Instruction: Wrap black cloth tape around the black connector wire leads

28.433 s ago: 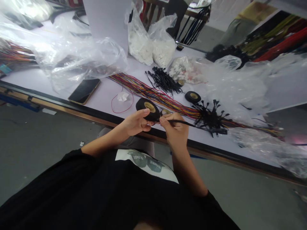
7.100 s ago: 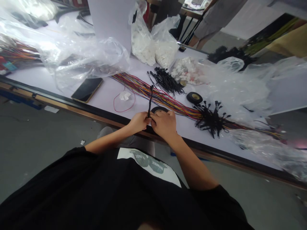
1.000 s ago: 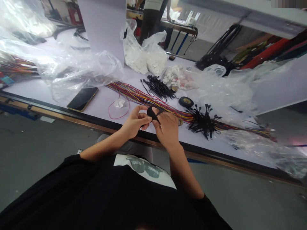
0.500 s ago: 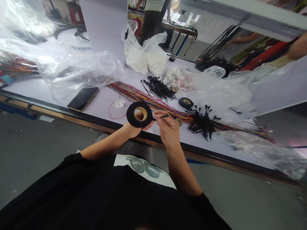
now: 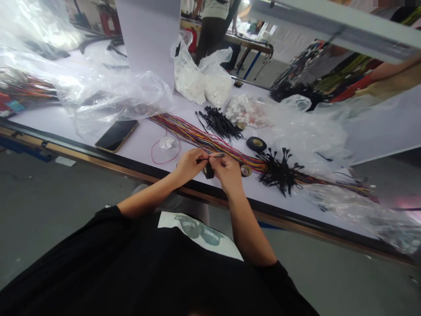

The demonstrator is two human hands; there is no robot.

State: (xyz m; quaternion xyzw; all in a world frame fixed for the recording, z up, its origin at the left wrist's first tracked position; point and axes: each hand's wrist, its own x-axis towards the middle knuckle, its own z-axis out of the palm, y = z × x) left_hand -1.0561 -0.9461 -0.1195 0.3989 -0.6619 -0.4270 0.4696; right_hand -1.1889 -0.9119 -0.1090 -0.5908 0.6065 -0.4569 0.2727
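Lead [image 5: 219,155]: short, dark, in the fingers of the right hand [image 5: 227,170], above the near edge of the worktop [image 5: 143,148]. Long axis about crosswise to the body, one end sticking out to the right past the thumb, the other running in toward the left fingertips.

Right fingers: pinched together on the lead, no visible gap. Left hand [image 5: 190,164]: thumb and fingers also drawn to a pinch, on a thin dark strip [image 5: 206,158]; whether this is tape or the lead's own end, cannot tell. Fingertips of the two hands nearly meet, just apart.

Key relation: black roll [image 5: 208,172] lies on the body side of the pinch, between the hands, seen nearly edge-on, its long outline running toward the body, so roughly square to the lead. Right hand is the nearer to the lead; for the roll, neither clearly nearer. Whether the roll hangs, rests or is gripped by hidden fingers: cannot tell.

About the hands: wires [image 5: 194,135] pass just beyond, slanting down to the right; small roll [image 5: 246,170] just right of the right hand; clump of black leads [image 5: 282,172] farther right; phone [image 5: 116,136] well left.
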